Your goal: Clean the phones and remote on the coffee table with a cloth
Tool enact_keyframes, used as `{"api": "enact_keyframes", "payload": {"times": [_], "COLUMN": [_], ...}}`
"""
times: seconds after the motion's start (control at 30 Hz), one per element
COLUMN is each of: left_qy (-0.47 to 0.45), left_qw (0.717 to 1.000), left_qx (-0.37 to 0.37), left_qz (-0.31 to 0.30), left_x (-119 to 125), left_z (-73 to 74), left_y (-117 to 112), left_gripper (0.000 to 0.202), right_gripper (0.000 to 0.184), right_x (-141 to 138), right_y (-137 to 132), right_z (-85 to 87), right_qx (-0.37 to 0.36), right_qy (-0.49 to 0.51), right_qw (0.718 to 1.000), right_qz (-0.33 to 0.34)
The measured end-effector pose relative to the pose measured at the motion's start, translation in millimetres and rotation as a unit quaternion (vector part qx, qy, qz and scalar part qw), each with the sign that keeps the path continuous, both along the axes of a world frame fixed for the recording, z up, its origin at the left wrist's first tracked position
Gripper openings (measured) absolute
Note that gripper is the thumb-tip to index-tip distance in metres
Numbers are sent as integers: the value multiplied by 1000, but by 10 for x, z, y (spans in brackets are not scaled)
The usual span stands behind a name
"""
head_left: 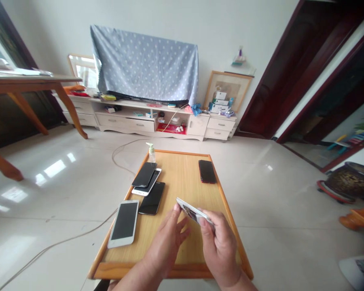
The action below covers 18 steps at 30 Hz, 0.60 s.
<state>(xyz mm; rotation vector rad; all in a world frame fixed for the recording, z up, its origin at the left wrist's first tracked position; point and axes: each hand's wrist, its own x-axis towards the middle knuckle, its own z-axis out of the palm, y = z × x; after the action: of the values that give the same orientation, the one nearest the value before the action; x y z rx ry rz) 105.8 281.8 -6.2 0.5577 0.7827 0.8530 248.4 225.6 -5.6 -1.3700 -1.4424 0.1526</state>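
A thin white phone (190,213), its face seen at a steep slant with dark patches on it, is held tilted above the front half of the small wooden table. My right hand (220,238) grips its right end, thumb on the near face and fingers behind. At the other end, a fingertip of my left hand (166,238) touches the corner, with the remaining fingers partly curled below. Left of my hands lie a white phone with a dark screen (124,222), a black phone (152,198), and another black phone (144,174) resting partly on a second white phone (151,184).
A dark phone with a red edge (207,171) lies at the table's right side. A pump bottle (151,152) stands at the far left corner. Raised wooden rims (230,210) border the tabletop. A cable (63,241) runs over the floor; a low cabinet (124,121) stands beyond.
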Motion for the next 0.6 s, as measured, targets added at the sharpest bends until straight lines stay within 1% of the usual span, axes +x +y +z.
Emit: {"api": "enact_keyframes", "payload": {"times": [0.1,0.17,0.27,0.33,0.4,0.47,0.53,0.6], "left_qy": [-99,-139,-134,-108,-87,-73,-62,-54], "left_qw": [994,989,985,985,986,987,988,988], "left_qx": [-27,-47,-107,-133,-130,-123,-130,-143], "left_qz": [-23,-33,-30,3,47,66,54,26], "left_x": [-18,-57,-127,-157,-169,-168,-164,-161], "left_z": [86,146,182,158,112,69,45,40], "left_y": [33,74,138,173,196,210,215,215], "left_gripper": [48,44,37,29,24,28,36,43], "right_gripper": [45,48,47,43,35,26,23,30], "right_x": [-118,-204,-316,-364,-379,-357,-303,-228], "right_y": [12,32,51,46,31,21,29,62], "right_z": [18,5,-39,-74,-103,-111,-93,-60], "right_qx": [12,35,44,28,-2,-46,-94,-136], "right_qy": [-51,-94,-128,-105,-40,49,140,218], "right_qw": [996,989,979,979,986,990,984,966], "right_qz": [72,108,154,173,164,121,64,7]}}
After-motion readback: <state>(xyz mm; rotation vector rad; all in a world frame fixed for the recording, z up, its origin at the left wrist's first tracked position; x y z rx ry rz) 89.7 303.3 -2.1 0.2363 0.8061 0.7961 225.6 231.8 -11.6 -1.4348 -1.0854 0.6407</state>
